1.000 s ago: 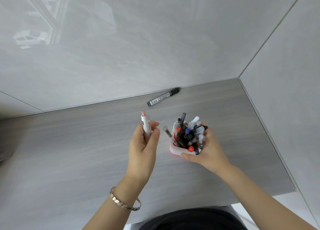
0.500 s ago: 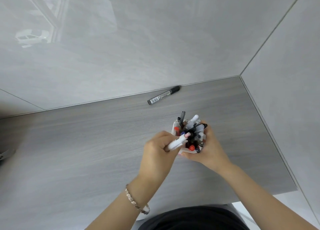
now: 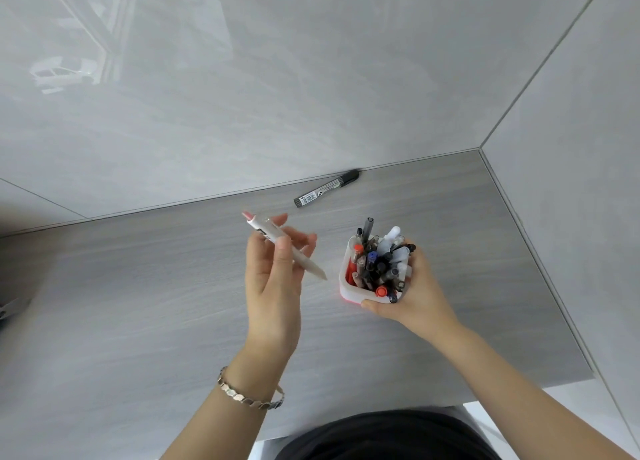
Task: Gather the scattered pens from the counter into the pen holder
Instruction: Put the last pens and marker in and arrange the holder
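Head view: the left hand point(image 3: 273, 279) is raised over the middle of the counter point(image 3: 138, 286), pinching a white pen point(image 3: 306, 264) between thumb and fingers; the other fingers are loosely spread; the pen's pink end points to the back left, its pale tip towards the holder point(image 3: 344, 279), just short of it and not touching; a bracelet point(image 3: 249, 395) sits on that wrist; the right hand point(image 3: 415, 296) is wrapped round the holder's right side, thumb on its near rim; the holder is white with a red base, crammed with pens point(image 3: 379, 262), and is over the right half of the counter; whether it rests on the surface I cannot tell; a black marker point(image 3: 325, 188) lies aslant at the back edge, its cap against the wall point(image 3: 311, 78).
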### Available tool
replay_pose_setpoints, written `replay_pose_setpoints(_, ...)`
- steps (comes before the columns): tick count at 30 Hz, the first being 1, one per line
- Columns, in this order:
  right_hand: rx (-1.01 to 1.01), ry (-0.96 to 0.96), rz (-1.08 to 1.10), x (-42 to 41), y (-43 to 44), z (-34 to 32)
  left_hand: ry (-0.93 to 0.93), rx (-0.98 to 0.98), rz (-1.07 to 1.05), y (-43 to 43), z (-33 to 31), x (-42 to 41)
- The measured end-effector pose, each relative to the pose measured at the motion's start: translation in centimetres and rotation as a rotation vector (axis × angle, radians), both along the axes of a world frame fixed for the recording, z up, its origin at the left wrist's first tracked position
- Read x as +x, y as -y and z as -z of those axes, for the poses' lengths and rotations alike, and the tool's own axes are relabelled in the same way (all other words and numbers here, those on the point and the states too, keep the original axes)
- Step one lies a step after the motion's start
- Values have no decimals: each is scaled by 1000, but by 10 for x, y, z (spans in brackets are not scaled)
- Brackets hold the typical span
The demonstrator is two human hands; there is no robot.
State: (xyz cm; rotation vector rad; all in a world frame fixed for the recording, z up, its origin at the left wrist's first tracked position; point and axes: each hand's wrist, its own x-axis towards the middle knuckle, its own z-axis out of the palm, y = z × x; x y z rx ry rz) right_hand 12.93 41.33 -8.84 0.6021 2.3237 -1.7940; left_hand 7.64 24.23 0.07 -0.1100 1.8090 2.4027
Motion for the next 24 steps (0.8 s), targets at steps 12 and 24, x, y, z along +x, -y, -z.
replay_pose_setpoints(12,-28,-58,-18,-3,2,-7,-129,-271,115,-24,28,18)
replay_pose_setpoints(24,233,-292,-48,-19,10,-33,-444,-663,180,-10,27,2)
